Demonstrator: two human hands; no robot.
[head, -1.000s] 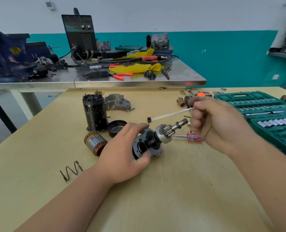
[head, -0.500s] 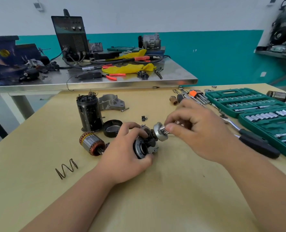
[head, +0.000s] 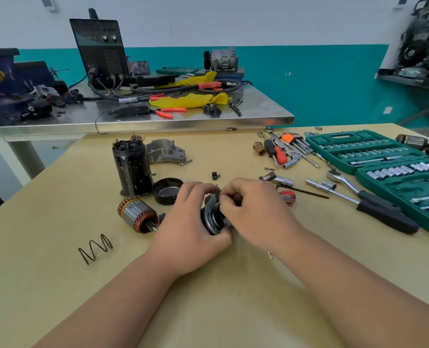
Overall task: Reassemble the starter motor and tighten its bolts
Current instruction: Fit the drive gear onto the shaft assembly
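At the centre of the tan worktable (head: 208, 310), both hands are working on one component of the starter motor, the round drive housing (head: 212, 218), which is sitting low over the table surface between them. The left hand (head: 191, 229) is gripping this housing from its left side: its fingers (head: 198, 188) are curling over the top edge and the thumb is wrapping beneath the lower rim, closing firmly on the part. The right hand (head: 256, 212) is meeting it from the right, fingers tightly curled, with the fingertips (head: 224, 197) bunching together and pinching at the housing's upper face; the small piece under those tips is too hidden to identify. Remaining motor parts are lying to the left and behind: the copper-wound armature (head: 138, 214) is lying on its side just beside the left hand, the black cylindrical casing (head: 132, 169) is standing upright behind it, a black end cap (head: 167, 190) is resting just right of the casing, and a grey cast bracket (head: 164, 150) is sitting behind both. A loose coil spring (head: 95, 248) is lying well apart at the near left. Right of the hands, a red-handled screwdriver (head: 287, 196) is lying near the right hand, a ratchet wrench (head: 374, 205) is lying further out, and an open green socket case (head: 384, 159) is occupying the table's right edge.
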